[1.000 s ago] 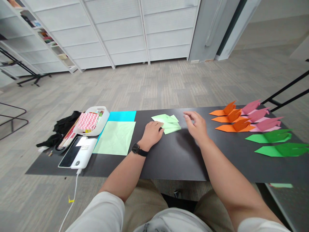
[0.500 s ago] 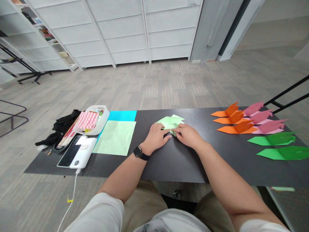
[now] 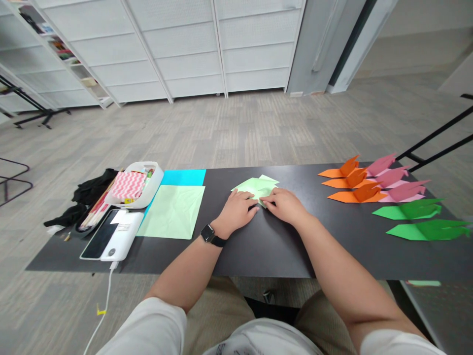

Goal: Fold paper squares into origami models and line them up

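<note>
A partly folded sheet of light green origami paper [image 3: 256, 185] lies on the dark table in front of me. My left hand [image 3: 238, 211] rests on its near left part, fingers curled and closed on the edge. From the other side my right hand [image 3: 284, 204] pinches the near right part, its fingertips close to those of the left. Both hands cover the paper's near edge, so the fold there is hidden. To the left, a flat light green sheet [image 3: 172, 212] overlaps a blue sheet [image 3: 186, 176].
Orange [image 3: 360, 192], pink [image 3: 404, 191] and green [image 3: 428, 230] folded paper birds stand in rows at the right. On the left are a white basket [image 3: 157, 178], a phone [image 3: 99, 236], a white power bank [image 3: 123, 241] with a cable, and black cloth [image 3: 94, 185].
My right hand has come in from the right of the paper and now grips its near edge. My left hand has shifted slightly; the paper's near part is now held between both hands.
</note>
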The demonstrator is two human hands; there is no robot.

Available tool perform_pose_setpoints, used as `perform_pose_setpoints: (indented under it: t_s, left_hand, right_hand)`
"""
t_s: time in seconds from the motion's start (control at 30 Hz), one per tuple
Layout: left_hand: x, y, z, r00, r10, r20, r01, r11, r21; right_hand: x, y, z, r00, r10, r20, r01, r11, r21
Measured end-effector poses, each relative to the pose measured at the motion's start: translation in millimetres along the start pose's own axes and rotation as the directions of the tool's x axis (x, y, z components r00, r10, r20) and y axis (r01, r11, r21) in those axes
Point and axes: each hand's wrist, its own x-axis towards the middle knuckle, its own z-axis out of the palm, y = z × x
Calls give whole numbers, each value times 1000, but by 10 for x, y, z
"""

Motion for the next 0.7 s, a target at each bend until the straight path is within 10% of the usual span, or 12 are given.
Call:
perform_pose_setpoints:
  t_s: [0.53, 0.7]
  left_hand:
    - [0, -9, -7, 1000, 0, 15, 0, 1000, 14]
    - [0, -12, -1, 999, 30, 16, -30, 999, 17]
  right_hand:
    - [-49, 249, -365, 899, 432, 73, -429, 901, -60]
    - [-28, 262, -429, 825, 562, -59, -565, 817, -113]
